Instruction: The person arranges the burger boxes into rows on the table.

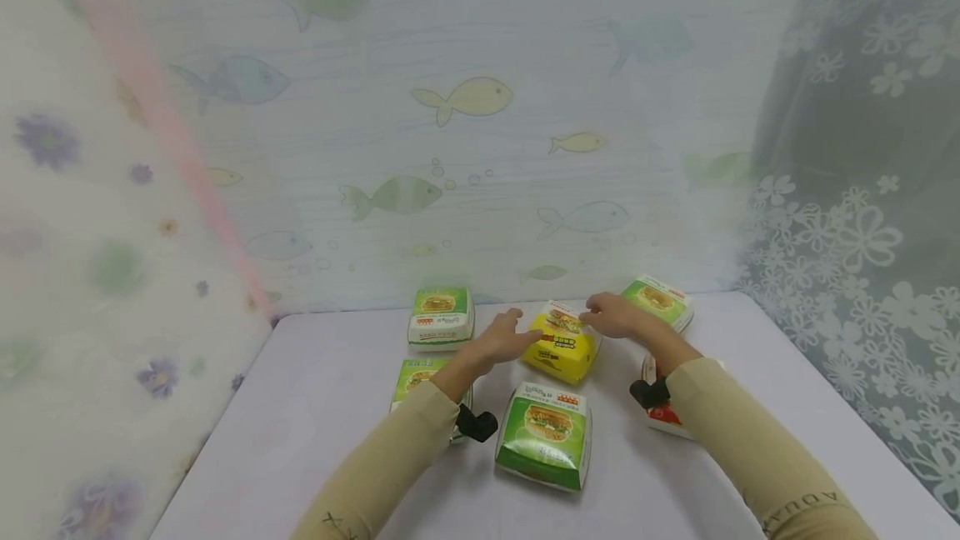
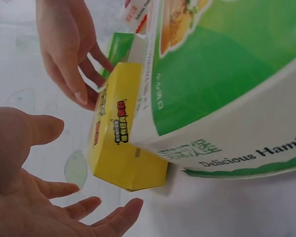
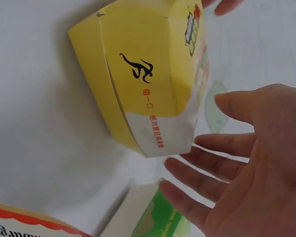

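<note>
Head view shows both arms stretched forward over the white table [image 1: 300, 423], slanting inward so that the hands flank a yellow burger box [image 1: 558, 354]. The left hand [image 1: 498, 342] lies to the left of that box, its forearm in a beige sleeve [image 1: 390, 457] running up from the bottom edge; one extended digit overlaps the box's left side. The right hand [image 1: 617, 317] sits at the box's far right corner, wrist bent so the fingers point leftward. From the left wrist, the left hand appears spread wide, thumb well apart from the fingers, with a gap between them and the box. From the right wrist, the right hand is likewise loosely spread, its fingertips next to the box's white end; whether they touch it cannot be told. Neither hand grips anything. The yellow box rests on the table between the hands, beyond a green box [image 1: 543, 433] nearer the person. Another green box [image 1: 416, 375] lies partly behind the left forearm, a third [image 1: 442, 319] stands farther back, a fourth [image 1: 660, 300] is just beyond the right hand, and a red-and-white box [image 1: 663, 415] is partly hidden by the right forearm.
</note>
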A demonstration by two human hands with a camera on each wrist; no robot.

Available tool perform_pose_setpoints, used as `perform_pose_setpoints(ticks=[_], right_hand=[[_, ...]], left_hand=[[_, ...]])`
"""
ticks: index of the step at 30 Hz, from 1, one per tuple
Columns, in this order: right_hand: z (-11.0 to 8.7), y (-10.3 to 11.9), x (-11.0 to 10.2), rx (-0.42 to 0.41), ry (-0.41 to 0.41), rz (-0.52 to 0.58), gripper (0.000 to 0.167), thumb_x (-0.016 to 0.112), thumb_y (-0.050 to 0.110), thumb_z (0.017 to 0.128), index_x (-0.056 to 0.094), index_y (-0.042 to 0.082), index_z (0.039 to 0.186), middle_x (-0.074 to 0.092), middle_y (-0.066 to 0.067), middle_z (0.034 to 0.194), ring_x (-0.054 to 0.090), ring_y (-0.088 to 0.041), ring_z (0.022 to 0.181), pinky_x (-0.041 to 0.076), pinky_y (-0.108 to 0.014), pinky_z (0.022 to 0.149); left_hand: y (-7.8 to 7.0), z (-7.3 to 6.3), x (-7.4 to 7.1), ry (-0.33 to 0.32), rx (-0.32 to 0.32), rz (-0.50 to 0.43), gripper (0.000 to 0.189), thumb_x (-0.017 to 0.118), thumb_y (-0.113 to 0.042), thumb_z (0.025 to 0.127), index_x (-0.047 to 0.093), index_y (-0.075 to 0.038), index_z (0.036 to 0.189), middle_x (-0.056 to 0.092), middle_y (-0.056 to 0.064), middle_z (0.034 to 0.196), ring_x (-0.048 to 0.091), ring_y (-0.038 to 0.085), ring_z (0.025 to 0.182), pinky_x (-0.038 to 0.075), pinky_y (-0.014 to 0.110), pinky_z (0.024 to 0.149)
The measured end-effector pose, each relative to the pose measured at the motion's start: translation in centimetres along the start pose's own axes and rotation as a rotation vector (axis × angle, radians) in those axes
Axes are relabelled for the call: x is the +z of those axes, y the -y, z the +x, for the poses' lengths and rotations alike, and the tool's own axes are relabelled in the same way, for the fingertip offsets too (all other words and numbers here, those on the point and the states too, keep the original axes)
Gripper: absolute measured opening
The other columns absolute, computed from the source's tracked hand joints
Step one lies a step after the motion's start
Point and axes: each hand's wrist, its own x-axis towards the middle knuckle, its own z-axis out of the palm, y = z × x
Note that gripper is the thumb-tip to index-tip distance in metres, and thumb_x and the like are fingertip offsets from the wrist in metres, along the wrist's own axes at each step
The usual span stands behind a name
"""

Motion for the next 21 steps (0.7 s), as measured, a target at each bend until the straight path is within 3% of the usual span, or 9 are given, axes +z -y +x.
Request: perform_pose_setpoints(ticks=[11, 16, 18, 21], right_hand=[[0.6, 0.1, 1.0, 0.026, 0.007, 0.043, 0.053, 0.052, 0.028, 0.106, 0.05, -0.013, 0.14, 0.053, -0.034, 0.14, 0.05, -0.049, 0.131, 0.046, -0.058, 0.106], [0.7, 0.3, 1.1, 0.019, 0.019, 0.05, 0.05, 0.053, 0.028, 0.106, 0.054, -0.012, 0.136, 0.059, -0.03, 0.133, 0.058, -0.041, 0.119, 0.05, -0.054, 0.1], [0.8, 0.4, 1.1, 0.018, 0.025, 0.047, 0.047, 0.053, 0.028, 0.106, 0.057, -0.011, 0.132, 0.062, -0.027, 0.126, 0.061, -0.035, 0.108, 0.053, -0.051, 0.095], [1.0, 0.3, 1.1, 0.033, 0.041, 0.052, 0.045, 0.053, 0.028, 0.106, 0.059, -0.01, 0.13, 0.064, -0.023, 0.122, 0.059, -0.03, 0.099, 0.053, -0.048, 0.092]], left_hand=[[-0.3, 1.1, 1.4, 0.014, -0.031, 0.012, 0.072, 0.061, -0.033, 0.103, 0.029, -0.003, 0.16, 0.03, 0.02, 0.164, 0.029, 0.036, 0.151, 0.033, 0.055, 0.118], [-0.5, 1.1, 1.6, 0.025, -0.019, -0.034, 0.065, 0.063, -0.021, 0.101, 0.034, -0.002, 0.156, 0.045, 0.021, 0.152, 0.053, 0.031, 0.126, 0.052, 0.047, 0.099], [-0.6, 1.1, 1.6, 0.033, -0.016, -0.055, 0.063, 0.063, -0.018, 0.101, 0.036, -0.001, 0.155, 0.05, 0.02, 0.147, 0.057, 0.027, 0.114, 0.055, 0.044, 0.091], [-0.7, 1.1, 1.5, 0.041, -0.019, -0.061, 0.061, 0.063, -0.017, 0.101, 0.037, -0.001, 0.154, 0.052, 0.019, 0.143, 0.057, 0.025, 0.107, 0.056, 0.043, 0.089]])
